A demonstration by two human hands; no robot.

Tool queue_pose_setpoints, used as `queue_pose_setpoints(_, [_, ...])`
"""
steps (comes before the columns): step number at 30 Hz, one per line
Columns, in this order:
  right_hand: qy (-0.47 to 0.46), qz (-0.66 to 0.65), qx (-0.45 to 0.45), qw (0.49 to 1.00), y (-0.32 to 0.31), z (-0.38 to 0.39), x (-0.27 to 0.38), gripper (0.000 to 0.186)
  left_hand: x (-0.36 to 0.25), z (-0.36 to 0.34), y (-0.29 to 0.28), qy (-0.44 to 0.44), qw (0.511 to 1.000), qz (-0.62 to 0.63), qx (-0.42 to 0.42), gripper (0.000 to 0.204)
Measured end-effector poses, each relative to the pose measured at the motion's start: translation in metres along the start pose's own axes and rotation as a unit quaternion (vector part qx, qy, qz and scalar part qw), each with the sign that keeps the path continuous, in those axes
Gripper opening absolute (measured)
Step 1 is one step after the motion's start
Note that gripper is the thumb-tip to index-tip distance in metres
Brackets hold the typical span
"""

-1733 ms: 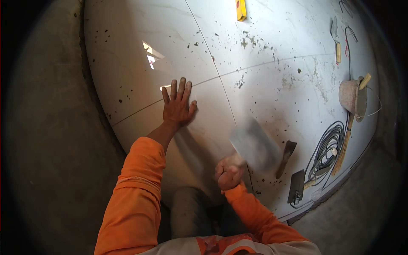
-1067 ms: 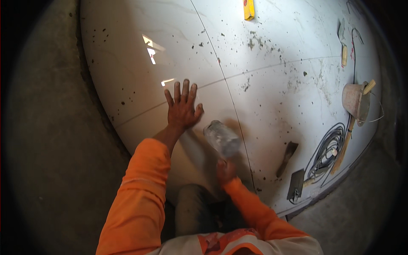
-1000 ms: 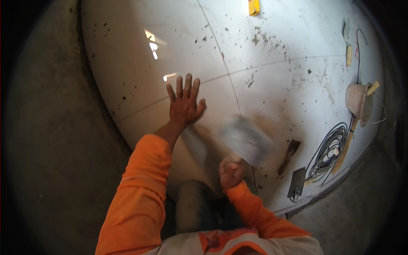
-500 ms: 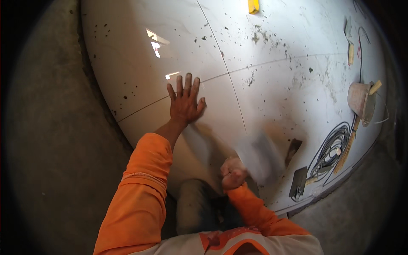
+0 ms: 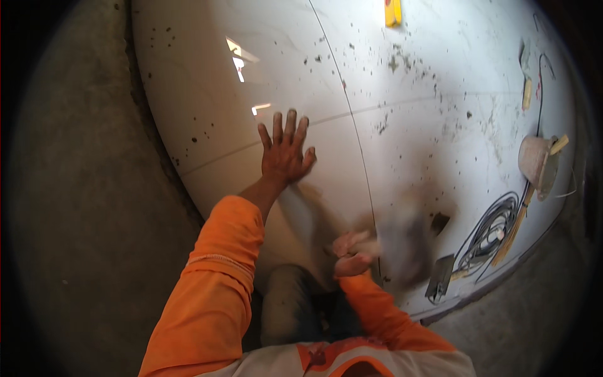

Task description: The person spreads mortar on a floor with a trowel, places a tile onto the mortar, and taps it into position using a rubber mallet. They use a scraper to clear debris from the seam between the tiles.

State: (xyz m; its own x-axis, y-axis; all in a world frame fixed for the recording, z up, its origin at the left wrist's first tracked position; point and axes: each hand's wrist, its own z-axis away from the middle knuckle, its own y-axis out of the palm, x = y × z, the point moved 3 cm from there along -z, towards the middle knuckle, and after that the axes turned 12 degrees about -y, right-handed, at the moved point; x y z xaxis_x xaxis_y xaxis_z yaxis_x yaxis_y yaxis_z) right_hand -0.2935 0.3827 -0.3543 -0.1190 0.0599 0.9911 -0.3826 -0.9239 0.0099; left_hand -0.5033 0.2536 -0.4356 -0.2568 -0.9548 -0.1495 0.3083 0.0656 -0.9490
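Note:
My left hand [image 5: 286, 156] lies flat with fingers spread on a glossy white floor tile [image 5: 229, 179], just below a joint line. Closer to my body, my right hand [image 5: 353, 253] is closed around the handle of what looks like a mallet [image 5: 405, 248]. Its broad grey head is smeared by motion, over the tile to the right of a lengthwise joint. Whether the head touches the tile I cannot tell. A small dark piece [image 5: 440, 222] shows just past the head.
On the right lie a flat trowel [image 5: 441, 276], a coiled grey cable [image 5: 493, 229], a straw brush [image 5: 510, 232] and a tilted bucket [image 5: 535, 158]. A wooden-handled tool [image 5: 526, 93] and a yellow object [image 5: 392, 12] lie farther off. Rough concrete [image 5: 81, 188] borders the tiles.
The view has shifted slightly, so the floor things appear lower and farther right. My left hand stays flat on the same tile. My right hand keeps its grip on the mallet, which is still moving.

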Motion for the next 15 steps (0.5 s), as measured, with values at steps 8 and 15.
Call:
queue_pose_setpoints(8, [-0.028,0.259,0.07,0.963,-0.002,0.02,-0.037,0.054,-0.006,-0.02,-0.011,0.019,0.998,0.022,-0.058,0.07])
queue_pose_setpoints(15, [-0.007,0.032,-0.052,0.998,0.01,0.001,-0.003,0.072,0.002,-0.006,0.0,0.005,0.999,0.019,-0.035,0.072])
